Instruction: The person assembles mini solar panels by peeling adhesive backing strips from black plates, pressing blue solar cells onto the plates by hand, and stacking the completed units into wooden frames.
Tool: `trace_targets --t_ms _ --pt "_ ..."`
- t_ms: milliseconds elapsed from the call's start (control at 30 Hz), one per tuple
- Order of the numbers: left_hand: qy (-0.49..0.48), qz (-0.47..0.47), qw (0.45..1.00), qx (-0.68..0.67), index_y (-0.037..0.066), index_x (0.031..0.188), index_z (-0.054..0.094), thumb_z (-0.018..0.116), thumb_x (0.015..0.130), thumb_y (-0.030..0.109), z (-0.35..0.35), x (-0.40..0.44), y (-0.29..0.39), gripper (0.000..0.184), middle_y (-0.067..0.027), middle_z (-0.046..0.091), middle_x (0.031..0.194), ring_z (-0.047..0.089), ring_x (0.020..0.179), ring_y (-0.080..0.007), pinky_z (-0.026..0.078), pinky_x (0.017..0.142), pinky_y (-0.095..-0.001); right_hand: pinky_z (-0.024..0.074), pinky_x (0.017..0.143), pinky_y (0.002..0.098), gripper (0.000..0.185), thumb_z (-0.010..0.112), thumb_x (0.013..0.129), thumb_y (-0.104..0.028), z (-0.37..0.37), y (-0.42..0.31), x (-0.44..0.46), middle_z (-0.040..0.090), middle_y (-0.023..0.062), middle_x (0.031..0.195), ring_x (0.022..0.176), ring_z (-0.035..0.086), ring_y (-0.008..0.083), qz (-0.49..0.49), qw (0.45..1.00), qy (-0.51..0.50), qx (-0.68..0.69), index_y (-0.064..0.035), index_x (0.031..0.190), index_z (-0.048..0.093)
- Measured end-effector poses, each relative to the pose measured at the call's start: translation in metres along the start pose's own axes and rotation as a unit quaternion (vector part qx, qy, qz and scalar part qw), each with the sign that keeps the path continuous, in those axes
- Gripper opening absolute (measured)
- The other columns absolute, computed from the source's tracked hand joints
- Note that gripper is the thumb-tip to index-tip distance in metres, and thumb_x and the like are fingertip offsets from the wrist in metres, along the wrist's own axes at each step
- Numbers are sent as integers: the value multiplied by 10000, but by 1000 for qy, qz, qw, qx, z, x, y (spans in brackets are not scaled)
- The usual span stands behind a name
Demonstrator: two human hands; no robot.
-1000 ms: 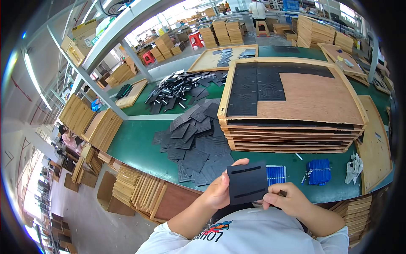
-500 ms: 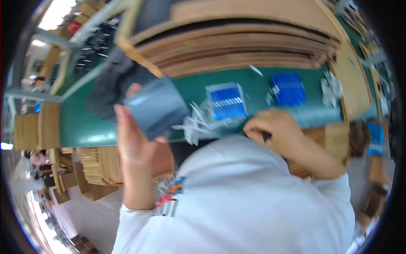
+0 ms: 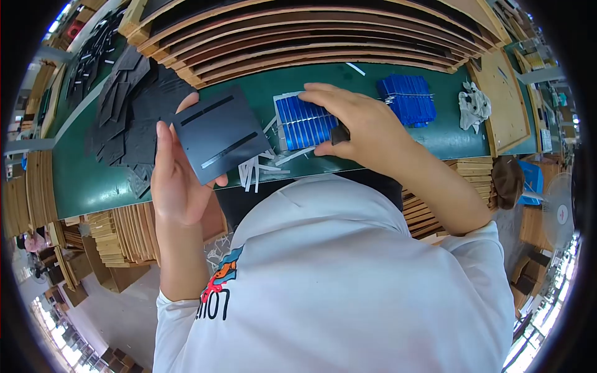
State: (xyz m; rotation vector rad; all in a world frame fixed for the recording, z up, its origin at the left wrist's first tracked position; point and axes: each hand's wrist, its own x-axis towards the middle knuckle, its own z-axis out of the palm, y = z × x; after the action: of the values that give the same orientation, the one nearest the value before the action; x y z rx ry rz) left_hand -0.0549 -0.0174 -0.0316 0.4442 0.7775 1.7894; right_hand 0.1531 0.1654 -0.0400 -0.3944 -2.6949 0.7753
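Note:
My left hand (image 3: 180,177) grips a dark square panel (image 3: 224,132) by its left side and lower edge; two black strips run across the panel's face. Over the right part of a blue-and-silver striped stack (image 3: 305,124), my right hand (image 3: 357,127) has its index finger and thumb spread. A small dark object (image 3: 339,134) is tucked in that hand's curled fingers; what it is I cannot make out. White paper strips (image 3: 254,169) lie between the panel and the striped stack.
Stacked wooden-framed boards (image 3: 311,46) stand at the back of the green table (image 3: 261,78). Dark panels (image 3: 134,109) are heaped at the left. On the right are a blue bundle (image 3: 409,99), a crumpled white cloth (image 3: 474,107) and a wooden board (image 3: 507,102).
The view has tipped down toward the table edge. My left hand has carried the panel left, away from my right hand, which has come to the striped stack.

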Motion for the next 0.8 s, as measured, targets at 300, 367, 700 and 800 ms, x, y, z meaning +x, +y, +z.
trace_targets --t_ms 300,367,700,800 --pt "30 -9 999 10 28 1394 298 264 1009 419 -9 -1 0 549 -183 568 1198 678 876 -256 589 510 -313 486 904 375 713 811 616 -141 -7 -9 3 548 88 1293 1118 558 306 -14 1000 3 -16 -114 1264 513" --pt "40 -8 999 18 27 1392 302 263 1009 417 -7 -1 0 548 -180 571 1195 678 882 -258 590 518 -312 489 900 372 712 811 613 -138 -10 -12 2 550 86 1292 1119 558 305 -19 1000 8 -21 -110 1260 515" --pt "30 -15 994 101 24 1378 332 295 989 483 19 4 -7 603 -141 574 1189 648 913 -220 571 592 -331 467 638 261 711 817 618 -99 -34 -41 12 539 115 1318 887 597 194 -100 993 58 6 -69 1265 522" --pt "14 -38 993 107 29 1374 351 318 974 524 28 8 -12 637 -138 559 1202 630 947 -206 569 621 -347 292 460 193 712 821 627 -94 -32 -52 16 534 85 1339 618 444 67 -94 991 60 77 -70 1274 525"
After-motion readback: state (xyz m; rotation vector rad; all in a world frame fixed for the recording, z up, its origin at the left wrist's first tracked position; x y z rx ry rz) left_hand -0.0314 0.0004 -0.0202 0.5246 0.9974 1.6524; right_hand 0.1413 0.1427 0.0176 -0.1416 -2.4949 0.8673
